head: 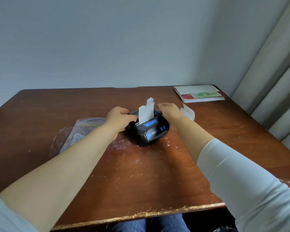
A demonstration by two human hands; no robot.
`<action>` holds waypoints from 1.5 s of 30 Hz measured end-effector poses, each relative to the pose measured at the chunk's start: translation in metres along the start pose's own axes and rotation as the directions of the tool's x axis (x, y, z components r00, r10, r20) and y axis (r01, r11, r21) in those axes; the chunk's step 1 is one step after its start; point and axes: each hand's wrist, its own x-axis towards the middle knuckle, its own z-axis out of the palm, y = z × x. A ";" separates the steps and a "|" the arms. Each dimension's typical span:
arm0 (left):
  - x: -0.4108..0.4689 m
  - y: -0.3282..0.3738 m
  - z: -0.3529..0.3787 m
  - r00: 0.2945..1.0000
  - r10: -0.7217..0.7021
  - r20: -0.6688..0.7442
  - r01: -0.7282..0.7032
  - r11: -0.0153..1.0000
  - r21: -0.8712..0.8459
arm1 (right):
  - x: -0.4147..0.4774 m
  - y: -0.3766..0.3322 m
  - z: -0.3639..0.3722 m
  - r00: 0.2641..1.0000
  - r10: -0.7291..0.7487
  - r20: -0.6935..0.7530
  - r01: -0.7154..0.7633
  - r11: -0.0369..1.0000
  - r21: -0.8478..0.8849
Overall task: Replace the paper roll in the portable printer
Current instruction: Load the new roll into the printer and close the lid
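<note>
A small black portable printer [149, 131] with blue buttons sits in the middle of the brown table [141, 173]. A strip of white paper [146, 113] stands up out of its top slot. My left hand [119, 118] grips the printer's left side, thumb near the base of the paper. My right hand [170, 111] curls over the printer's far right edge. The roll inside the printer is hidden.
A clear plastic bag [77, 133] lies left of the printer under my left forearm. A curled scrap of white paper [188, 113] lies just right of my right hand. A stack of envelopes and papers [199, 94] sits at the far right corner, with curtains [274, 81] beyond.
</note>
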 end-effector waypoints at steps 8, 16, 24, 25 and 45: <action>-0.003 0.010 0.007 0.977 0.203 0.065 -0.210 0.969 0.132 | -0.008 -0.032 -0.009 0.975 -0.204 -0.084 0.188 0.968 -0.169; -0.002 0.001 0.011 0.990 0.140 0.028 -0.142 0.983 0.113 | -0.021 -0.036 -0.025 0.981 -0.025 0.190 0.064 0.976 -0.206; 0.000 -0.007 0.012 0.998 0.063 0.020 -0.064 0.996 0.054 | -0.017 -0.010 -0.031 0.968 0.058 0.244 0.029 0.940 -0.339; 0.001 -0.006 0.011 0.997 0.072 0.025 -0.073 0.996 0.060 | -0.016 -0.009 -0.031 0.970 0.074 0.232 0.003 0.950 -0.313; 0.040 0.036 0.022 0.989 -0.054 0.136 0.002 0.935 0.356 | -0.038 0.015 -0.016 0.966 0.173 0.193 -0.159 0.983 -0.087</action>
